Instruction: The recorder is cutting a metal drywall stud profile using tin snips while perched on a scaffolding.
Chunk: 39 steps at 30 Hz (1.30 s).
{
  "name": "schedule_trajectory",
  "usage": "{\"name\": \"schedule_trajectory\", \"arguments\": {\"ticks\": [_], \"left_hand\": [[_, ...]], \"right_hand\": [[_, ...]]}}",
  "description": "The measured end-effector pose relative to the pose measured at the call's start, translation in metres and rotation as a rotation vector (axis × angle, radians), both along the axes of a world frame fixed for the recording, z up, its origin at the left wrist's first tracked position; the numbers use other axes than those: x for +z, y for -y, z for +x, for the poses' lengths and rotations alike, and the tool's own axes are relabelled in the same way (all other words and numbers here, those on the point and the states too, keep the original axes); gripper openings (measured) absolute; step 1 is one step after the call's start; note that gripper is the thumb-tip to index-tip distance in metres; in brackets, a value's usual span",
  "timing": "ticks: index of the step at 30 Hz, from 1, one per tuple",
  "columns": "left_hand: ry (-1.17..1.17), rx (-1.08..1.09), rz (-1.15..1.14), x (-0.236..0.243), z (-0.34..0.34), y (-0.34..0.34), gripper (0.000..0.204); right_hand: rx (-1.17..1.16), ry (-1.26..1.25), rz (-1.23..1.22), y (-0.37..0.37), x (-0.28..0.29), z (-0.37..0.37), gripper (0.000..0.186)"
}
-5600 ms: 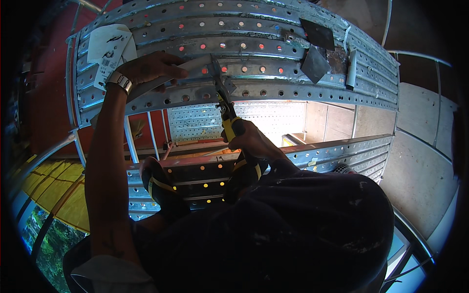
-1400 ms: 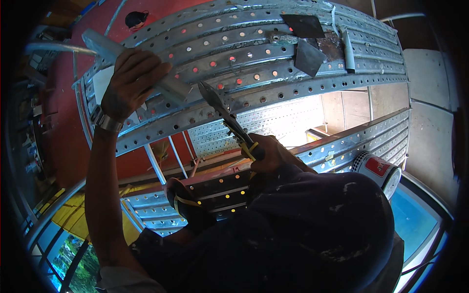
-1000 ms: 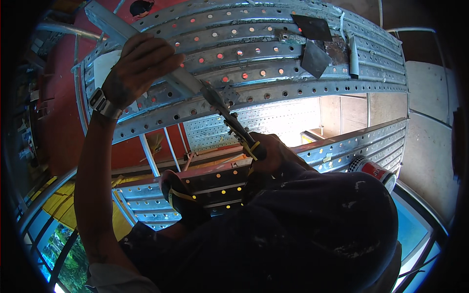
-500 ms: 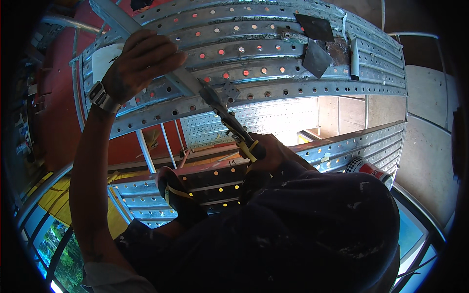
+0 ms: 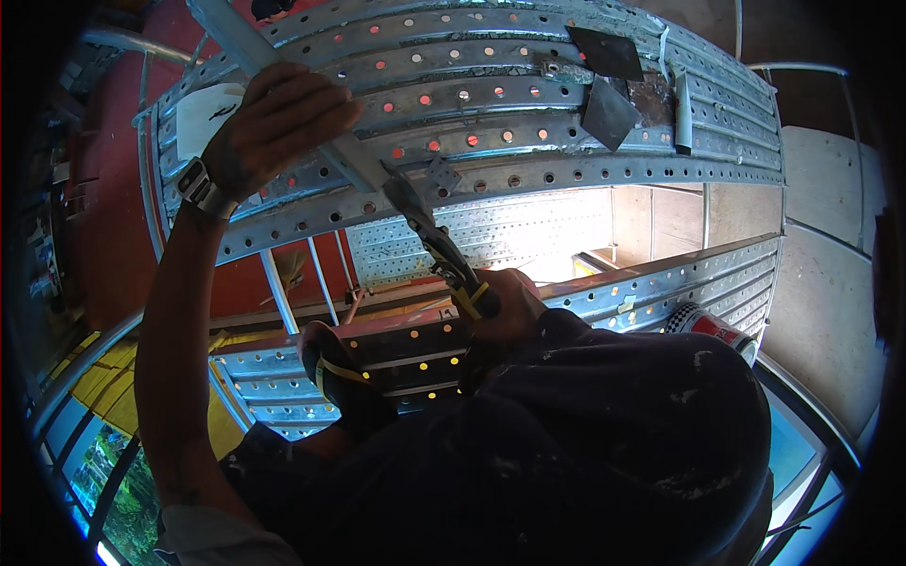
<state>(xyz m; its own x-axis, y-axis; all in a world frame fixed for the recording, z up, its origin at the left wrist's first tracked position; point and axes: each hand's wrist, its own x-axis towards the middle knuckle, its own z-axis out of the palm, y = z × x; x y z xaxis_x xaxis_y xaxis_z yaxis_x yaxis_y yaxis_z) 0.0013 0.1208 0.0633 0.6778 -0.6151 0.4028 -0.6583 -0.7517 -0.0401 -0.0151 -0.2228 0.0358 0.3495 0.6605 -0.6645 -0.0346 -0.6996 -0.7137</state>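
Observation:
My left hand (image 5: 288, 127), with a watch on its wrist, is wrapped round a long grey metal channel (image 5: 231, 38) that slants down across the perforated planks. My right hand (image 5: 510, 307) grips the yellow-and-black handles of a pair of tin snips (image 5: 437, 245). The jaws of the snips meet the lower end of the channel, beyond the near edge of the plank. How far the blades bite into the metal is hard to make out. One foot in a dark sandal (image 5: 340, 363) shows below, on the nearer plank.
Perforated metal scaffold planks (image 5: 528, 174) lie ahead, with a gap between them and the nearer plank (image 5: 661, 288). Dark square pieces (image 5: 612, 115) and a white sheet (image 5: 203, 118) rest on top. A printed tin (image 5: 713, 325) is at right; metal rails (image 5: 278, 292) stand left.
My right hand has shifted slightly left and down, and the handles of the snips look closer together. The channel has tilted a little, its upper end moving right.

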Motion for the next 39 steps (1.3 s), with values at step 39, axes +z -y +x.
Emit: {"name": "schedule_trajectory", "arguments": {"ticks": [39], "left_hand": [[-0.372,0.973,-1.918,-0.034,0.027,0.052,0.026]], "right_hand": [[-0.06,0.03,0.174,0.008,-0.025,-0.009,0.047]]}}
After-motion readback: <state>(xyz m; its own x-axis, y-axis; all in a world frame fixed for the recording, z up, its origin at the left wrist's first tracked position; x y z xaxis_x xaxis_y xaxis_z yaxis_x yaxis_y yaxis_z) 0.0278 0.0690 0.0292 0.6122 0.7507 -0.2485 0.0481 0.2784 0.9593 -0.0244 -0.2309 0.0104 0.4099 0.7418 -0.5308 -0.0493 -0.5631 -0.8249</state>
